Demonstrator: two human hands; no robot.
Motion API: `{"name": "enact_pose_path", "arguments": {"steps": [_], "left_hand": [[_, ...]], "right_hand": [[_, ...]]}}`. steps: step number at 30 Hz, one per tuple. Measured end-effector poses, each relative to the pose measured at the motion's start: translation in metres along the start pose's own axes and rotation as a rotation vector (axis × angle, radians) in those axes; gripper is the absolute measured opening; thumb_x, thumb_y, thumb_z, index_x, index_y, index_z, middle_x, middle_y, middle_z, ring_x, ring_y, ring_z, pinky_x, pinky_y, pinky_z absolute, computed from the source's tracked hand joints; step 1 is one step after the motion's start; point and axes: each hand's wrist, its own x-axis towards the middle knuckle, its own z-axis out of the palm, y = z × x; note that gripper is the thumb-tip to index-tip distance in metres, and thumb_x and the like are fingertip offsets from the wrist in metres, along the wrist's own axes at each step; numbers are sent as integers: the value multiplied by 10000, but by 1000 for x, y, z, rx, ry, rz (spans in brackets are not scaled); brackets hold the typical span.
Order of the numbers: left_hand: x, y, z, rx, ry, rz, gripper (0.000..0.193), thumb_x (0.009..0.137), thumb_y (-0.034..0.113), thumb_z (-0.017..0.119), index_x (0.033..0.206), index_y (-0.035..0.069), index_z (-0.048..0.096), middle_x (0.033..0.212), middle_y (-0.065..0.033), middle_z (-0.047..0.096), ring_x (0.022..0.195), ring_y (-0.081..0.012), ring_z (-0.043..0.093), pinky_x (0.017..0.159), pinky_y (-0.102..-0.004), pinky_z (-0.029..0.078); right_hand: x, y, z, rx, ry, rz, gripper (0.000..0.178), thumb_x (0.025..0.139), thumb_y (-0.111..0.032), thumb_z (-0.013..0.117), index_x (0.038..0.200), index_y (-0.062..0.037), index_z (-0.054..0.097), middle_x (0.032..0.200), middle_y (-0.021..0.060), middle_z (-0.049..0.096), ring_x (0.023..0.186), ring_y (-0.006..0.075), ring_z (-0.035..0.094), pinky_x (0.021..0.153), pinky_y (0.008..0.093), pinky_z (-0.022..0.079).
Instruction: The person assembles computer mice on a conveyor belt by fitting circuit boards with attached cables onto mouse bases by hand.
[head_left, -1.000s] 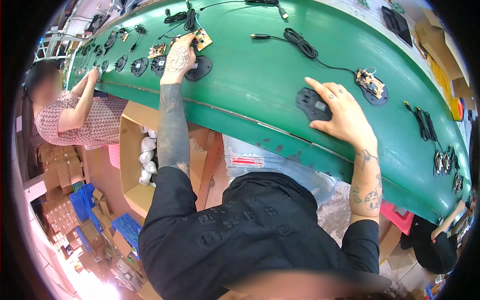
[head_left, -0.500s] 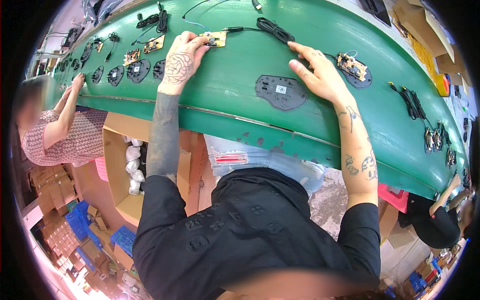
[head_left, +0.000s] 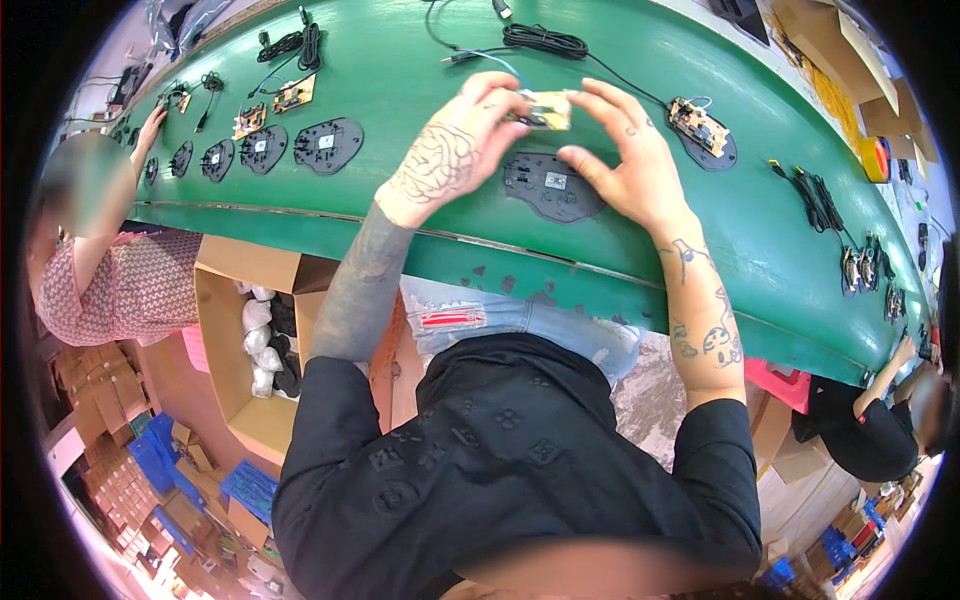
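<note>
My left hand pinches the left end of a small yellowish circuit board, held above the green work surface. A thin blue wire runs from the board's far side. My right hand is at the board's right end, fingers and thumb spread apart; whether its fingertips touch the board I cannot tell. Beneath the hands lies a dark grey rounded base plate with a small white label. My right thumb reaches over its right edge. A coiled black cable lies beyond the board.
On the right, another circuit board rests on a dark base plate. Black cables lie farther right. Several base plates line the left. Co-workers sit left and right. A cardboard box of wrapped items stands below the green surface.
My left hand has carried the circuit board rightward, over the base plate and close to my right hand. The base plate partly hidden by my left arm now shows fully.
</note>
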Motion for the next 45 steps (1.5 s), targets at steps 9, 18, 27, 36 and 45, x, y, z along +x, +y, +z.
{"name": "enact_pose_path", "arguments": {"steps": [9, 18, 27, 36, 45], "left_hand": [[26, 23, -23, 23, 136, 80, 203, 956, 254, 637, 969, 53, 655, 974, -85, 654, 953, -271, 640, 875, -389, 495], [-18, 11, -9, -115, -61, -275, 169, 926, 177, 688, 912, 12, 656, 756, -103, 646, 638, -206, 606, 596, -308, 491], [-38, 17, 9, -19, -99, -265, 146, 847, 152, 721, 802, 58, 620, 815, -91, 562, 732, -260, 601, 654, -362, 488], [-23, 13, 5, 28, -276, -330, 148, 822, 200, 697, 809, 66, 635, 834, -90, 573, 796, -282, 602, 727, -401, 477], [-17, -3, 14, -92, -305, -97, 240, 806, 122, 649, 1043, 145, 680, 866, -81, 555, 842, -264, 580, 771, -392, 481]], "right_hand": [[-11, 2, -3, 647, -16, 102, 298, 843, -76, 764, 1119, -82, 652, 1055, 47, 705, 952, 164, 662, 832, 290, 545], [2, 19, -12, 749, -143, 662, 348, 926, -254, 724, 1156, -21, 607, 881, 38, 684, 765, 106, 630, 699, 250, 509], [4, 24, -9, 428, -229, 721, 394, 865, -316, 766, 1097, -17, 658, 865, 54, 698, 685, 97, 635, 596, 248, 497], [5, 20, -5, 4, -120, 695, 521, 816, -454, 740, 1119, -33, 688, 787, 144, 708, 742, 231, 703, 712, 348, 531], [10, 10, -1, -142, -68, 685, 537, 824, -471, 723, 1161, -55, 680, 808, 172, 717, 785, 294, 711, 758, 384, 541]]}}
